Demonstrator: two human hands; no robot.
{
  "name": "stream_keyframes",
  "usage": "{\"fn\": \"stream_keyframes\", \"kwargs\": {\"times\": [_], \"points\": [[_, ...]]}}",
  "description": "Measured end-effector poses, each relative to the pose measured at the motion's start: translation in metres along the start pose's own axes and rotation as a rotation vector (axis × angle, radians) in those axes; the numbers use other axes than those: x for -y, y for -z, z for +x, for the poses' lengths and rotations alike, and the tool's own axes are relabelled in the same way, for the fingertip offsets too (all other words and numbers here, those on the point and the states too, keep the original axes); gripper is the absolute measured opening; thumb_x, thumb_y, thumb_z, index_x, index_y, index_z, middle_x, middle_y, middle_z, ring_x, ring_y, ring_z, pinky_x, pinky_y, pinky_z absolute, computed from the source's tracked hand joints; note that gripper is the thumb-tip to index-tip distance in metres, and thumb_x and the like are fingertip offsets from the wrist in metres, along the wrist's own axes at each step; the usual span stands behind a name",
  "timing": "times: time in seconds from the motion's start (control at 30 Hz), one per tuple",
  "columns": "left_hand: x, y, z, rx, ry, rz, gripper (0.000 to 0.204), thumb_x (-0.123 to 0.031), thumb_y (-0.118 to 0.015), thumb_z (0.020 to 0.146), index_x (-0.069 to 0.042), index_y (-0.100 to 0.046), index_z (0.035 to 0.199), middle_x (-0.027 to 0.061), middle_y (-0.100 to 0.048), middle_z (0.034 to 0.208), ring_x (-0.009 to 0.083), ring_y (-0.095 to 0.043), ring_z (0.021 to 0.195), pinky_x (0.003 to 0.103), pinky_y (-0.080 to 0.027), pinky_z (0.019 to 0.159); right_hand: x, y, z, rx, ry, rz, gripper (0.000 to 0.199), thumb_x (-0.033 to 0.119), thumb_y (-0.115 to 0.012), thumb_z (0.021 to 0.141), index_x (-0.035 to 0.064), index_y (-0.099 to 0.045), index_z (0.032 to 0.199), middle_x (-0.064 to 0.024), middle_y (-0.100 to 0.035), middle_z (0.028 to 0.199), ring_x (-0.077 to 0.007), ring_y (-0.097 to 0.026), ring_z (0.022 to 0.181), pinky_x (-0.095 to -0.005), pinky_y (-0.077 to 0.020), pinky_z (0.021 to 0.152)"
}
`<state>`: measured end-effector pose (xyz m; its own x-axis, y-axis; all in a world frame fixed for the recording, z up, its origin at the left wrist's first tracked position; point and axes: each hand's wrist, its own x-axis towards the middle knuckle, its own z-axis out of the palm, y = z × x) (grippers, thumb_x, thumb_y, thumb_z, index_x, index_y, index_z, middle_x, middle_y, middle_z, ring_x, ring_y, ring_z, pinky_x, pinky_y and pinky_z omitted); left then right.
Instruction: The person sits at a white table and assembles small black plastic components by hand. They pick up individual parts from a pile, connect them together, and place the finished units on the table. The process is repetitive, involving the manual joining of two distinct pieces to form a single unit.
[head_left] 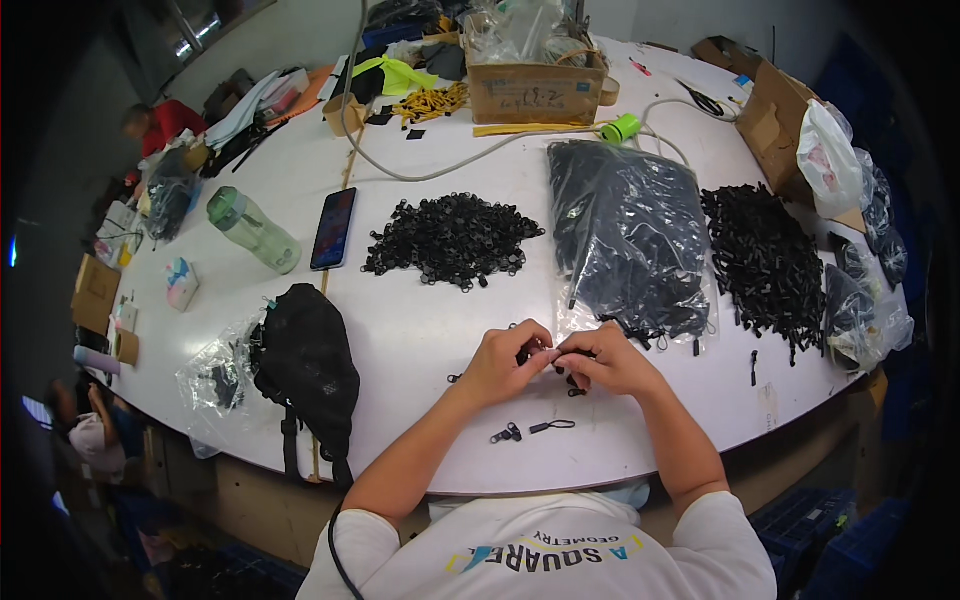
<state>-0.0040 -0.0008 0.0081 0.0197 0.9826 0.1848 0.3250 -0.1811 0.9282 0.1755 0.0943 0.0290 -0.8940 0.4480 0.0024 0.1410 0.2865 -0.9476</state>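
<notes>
Both hands met near the worktop's six-o'clock edge. The left hand and right hand each closed their grip on a small black piece between them, its long axis running nine to three o'clock. A finished puller lay just below, likewise crosswise.

Ahead of you lie a clear bag of black parts, a brown box behind it, and a dark phone at left.
</notes>
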Motion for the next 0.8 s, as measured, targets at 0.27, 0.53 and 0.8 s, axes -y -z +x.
{"fn": "stream_keyframes", "kwargs": {"times": [0.27, 0.53, 0.8], "points": [[0.009, -0.004, 0.004, 0.184, 0.447, -0.605, 0.029, -0.026, -0.05, 0.096, -0.006, -0.056, 0.076, -0.0047, -0.047, 0.058, 0.0029, -0.034, 0.048, 0.02, -0.026, 0.043, -0.013, -0.016, 0.0, -0.255, 0.328, -0.611, 0.013, 0.011, -0.068, 0.077, 0.0029, -0.062, 0.086, -0.0094, -0.06, 0.065, -0.0257, -0.059, 0.058, -0.0362, -0.0441, 0.055], [0.009, -0.002, 0.001, 0.025, 0.394, -0.558, 0.024, -0.021, -0.054, 0.093, -0.006, -0.056, 0.074, -0.0052, -0.044, 0.055, 0.0016, -0.034, 0.047, 0.019, -0.023, 0.042, -0.006, -0.021, 0.003, -0.29, 0.461, -0.718, 0.015, 0.015, -0.067, 0.076, 0.0069, -0.057, 0.071, -0.0072, -0.054, 0.054, -0.0256, -0.057, 0.052, -0.0363, -0.0436, 0.05], [0.004, -0.019, 0.002, -0.318, 0.236, -0.34, 0.013, -0.011, -0.062, 0.087, 0.0, -0.066, 0.081, -0.0026, -0.054, 0.06, 0.0022, -0.042, 0.05, 0.018, -0.031, 0.045, -0.017, -0.021, 0.002, -0.26, 0.417, -0.693, 0.023, 0.02, -0.068, 0.076, 0.0078, -0.053, 0.064, -0.0093, -0.051, 0.05, -0.0286, -0.054, 0.046, -0.0395, -0.0407, 0.045]]}}
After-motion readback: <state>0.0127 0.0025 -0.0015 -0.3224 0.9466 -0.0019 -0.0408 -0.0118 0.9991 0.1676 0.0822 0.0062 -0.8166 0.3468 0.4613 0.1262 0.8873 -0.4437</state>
